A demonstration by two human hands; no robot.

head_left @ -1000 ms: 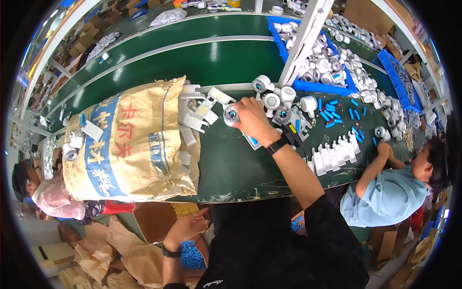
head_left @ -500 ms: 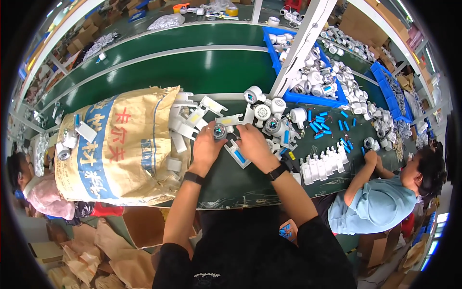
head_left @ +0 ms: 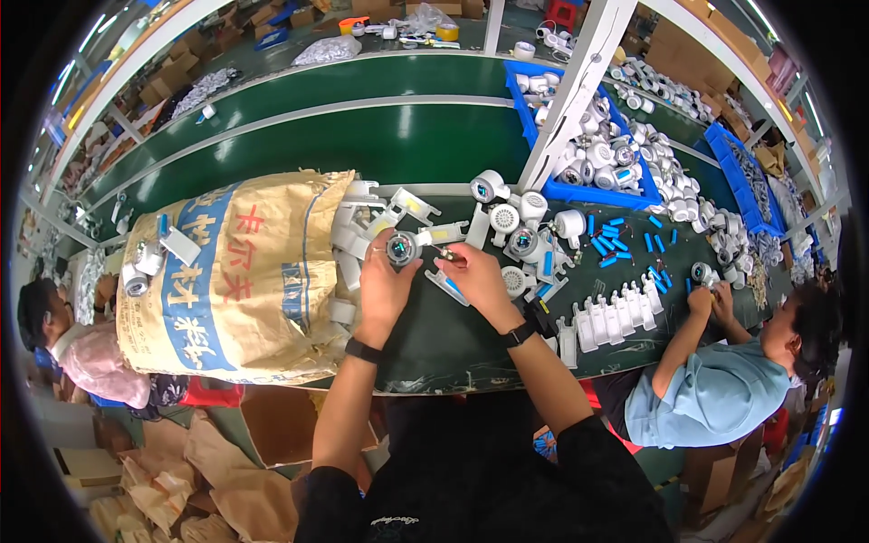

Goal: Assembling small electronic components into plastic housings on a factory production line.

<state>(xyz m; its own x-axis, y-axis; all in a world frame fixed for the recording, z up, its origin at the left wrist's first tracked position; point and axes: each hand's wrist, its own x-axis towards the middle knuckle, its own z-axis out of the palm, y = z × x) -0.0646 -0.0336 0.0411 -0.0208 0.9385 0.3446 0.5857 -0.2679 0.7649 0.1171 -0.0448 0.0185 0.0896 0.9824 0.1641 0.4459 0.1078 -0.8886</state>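
1. Workshop setting: a dark green, scuffed workbench lies beneath both hands; beyond them runs a smooth, glossy green belt.
2. Left hand: fingers curled around a round white camera-style housing, its glassy, dark-centred face turned upward.
3. Right hand: thumb and fingers narrowed in a pinch on a small dark piece, too small to identify, just right of the housing.
4. Left of the left hand: a creased tan sack, with flat white plastic panels at its mouth.
5. Right of the right hand: slim blue cylinders and a row of ribbed white plastic brackets; farther beyond, a blue plastic crate of rounded white housings.
6. Compared with half a second earlier: the right fingertips, then close against the housing, now stand farther from it; the left hand's grasp persists.
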